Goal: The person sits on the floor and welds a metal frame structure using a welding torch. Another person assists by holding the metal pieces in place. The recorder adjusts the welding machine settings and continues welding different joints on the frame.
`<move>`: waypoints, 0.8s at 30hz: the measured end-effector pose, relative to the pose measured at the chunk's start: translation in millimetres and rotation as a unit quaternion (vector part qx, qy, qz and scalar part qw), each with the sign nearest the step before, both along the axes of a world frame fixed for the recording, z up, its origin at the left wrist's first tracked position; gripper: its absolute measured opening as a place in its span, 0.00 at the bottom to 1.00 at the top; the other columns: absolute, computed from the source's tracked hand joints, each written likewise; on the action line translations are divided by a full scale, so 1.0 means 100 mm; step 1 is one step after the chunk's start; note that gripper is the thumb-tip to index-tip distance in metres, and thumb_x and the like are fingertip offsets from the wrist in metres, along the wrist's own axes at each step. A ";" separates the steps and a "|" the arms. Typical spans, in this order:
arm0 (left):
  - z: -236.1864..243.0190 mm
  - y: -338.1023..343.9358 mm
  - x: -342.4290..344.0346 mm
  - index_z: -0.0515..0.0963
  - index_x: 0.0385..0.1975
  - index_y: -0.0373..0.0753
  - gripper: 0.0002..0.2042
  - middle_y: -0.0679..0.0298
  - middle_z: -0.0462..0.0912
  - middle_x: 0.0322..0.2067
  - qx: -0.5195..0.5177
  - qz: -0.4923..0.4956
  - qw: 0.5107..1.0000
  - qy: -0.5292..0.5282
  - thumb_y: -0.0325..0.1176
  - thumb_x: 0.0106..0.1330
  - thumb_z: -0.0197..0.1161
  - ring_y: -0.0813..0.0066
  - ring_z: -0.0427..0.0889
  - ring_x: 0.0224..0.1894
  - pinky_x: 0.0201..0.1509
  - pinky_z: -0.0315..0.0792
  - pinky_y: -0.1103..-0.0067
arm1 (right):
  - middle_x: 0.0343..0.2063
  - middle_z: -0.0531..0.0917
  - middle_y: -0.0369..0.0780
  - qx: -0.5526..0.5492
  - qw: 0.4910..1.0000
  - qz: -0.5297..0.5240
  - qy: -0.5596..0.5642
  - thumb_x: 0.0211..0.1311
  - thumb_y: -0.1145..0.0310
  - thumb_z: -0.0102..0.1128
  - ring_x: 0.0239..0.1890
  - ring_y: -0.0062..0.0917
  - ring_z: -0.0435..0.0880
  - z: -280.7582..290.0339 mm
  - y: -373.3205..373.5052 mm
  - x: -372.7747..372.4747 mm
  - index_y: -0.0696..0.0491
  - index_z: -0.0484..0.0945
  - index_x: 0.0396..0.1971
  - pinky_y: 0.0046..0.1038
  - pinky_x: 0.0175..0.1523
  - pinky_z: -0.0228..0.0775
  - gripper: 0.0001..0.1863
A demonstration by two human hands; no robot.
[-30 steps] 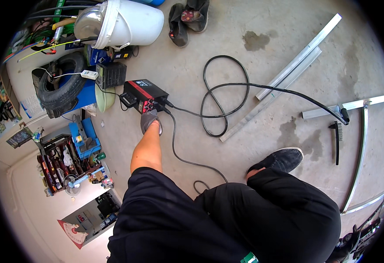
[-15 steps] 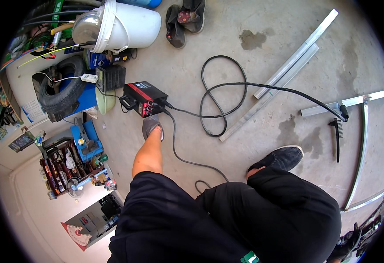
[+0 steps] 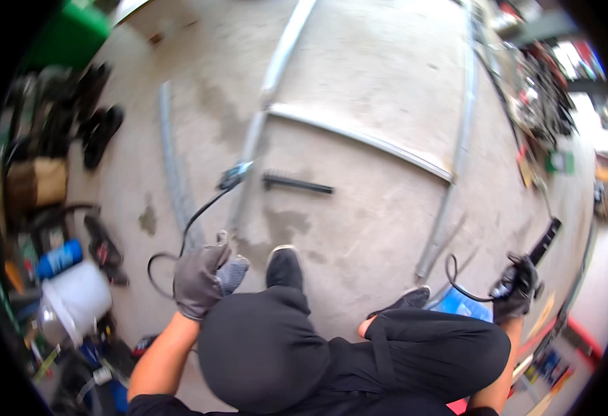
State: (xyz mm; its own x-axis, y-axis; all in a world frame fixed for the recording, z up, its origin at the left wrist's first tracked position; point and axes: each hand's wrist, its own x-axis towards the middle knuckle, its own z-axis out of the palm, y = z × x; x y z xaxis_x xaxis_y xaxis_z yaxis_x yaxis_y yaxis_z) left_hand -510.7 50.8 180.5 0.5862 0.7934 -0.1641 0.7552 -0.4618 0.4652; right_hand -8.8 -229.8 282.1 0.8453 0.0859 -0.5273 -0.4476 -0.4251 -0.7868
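Concrete floor (image 3: 373, 229), metal frame (image 3: 359, 137). Right hand (image 3: 516, 295) grips black tool (image 3: 546, 241) beside right knee (image 3: 481, 347), long axis slanting forward-right. Left hand (image 3: 200, 277) half-curled, grasp unclear. White bucket (image 3: 82, 297) at left, contents unclear.

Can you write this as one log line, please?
left hand: gloved, grip unclear | right hand: gloved, holding black tool, cable running to hand | floor: metal frame, black brush
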 end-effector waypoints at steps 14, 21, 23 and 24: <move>-1.14 -1.32 4.68 0.86 0.55 0.42 0.32 0.51 0.88 0.55 -0.279 -0.382 0.851 0.228 0.64 0.72 0.56 0.48 0.87 0.56 0.57 0.79 0.57 | 0.26 0.88 0.40 -0.102 0.990 -0.057 0.075 0.64 0.69 0.72 0.17 0.20 0.81 -1.05 -1.44 -0.68 0.59 0.86 0.36 0.23 0.22 0.74 0.09; -1.38 -1.75 4.97 0.86 0.56 0.42 0.32 0.48 0.87 0.56 -0.302 -0.286 0.876 0.244 0.65 0.71 0.54 0.46 0.85 0.59 0.61 0.76 0.57 | 0.19 0.82 0.34 -0.153 0.984 -0.051 0.077 0.59 0.70 0.76 0.16 0.17 0.78 -1.14 -1.29 -0.53 0.58 0.87 0.30 0.21 0.22 0.68 0.08; -1.34 -1.69 5.04 0.86 0.57 0.42 0.33 0.48 0.86 0.57 -0.315 -0.269 0.871 0.263 0.65 0.71 0.54 0.46 0.85 0.60 0.62 0.75 0.57 | 0.19 0.82 0.34 -0.131 0.984 -0.056 0.110 0.58 0.70 0.76 0.17 0.17 0.78 -1.12 -1.23 -0.48 0.58 0.86 0.30 0.21 0.23 0.68 0.08; -1.33 -1.67 5.04 0.85 0.57 0.42 0.33 0.48 0.86 0.57 -0.315 -0.264 0.873 0.263 0.65 0.71 0.54 0.46 0.85 0.60 0.62 0.75 0.56 | 0.19 0.82 0.34 -0.128 0.984 -0.059 0.110 0.58 0.69 0.77 0.18 0.17 0.79 -1.12 -1.24 -0.47 0.58 0.87 0.30 0.21 0.23 0.69 0.08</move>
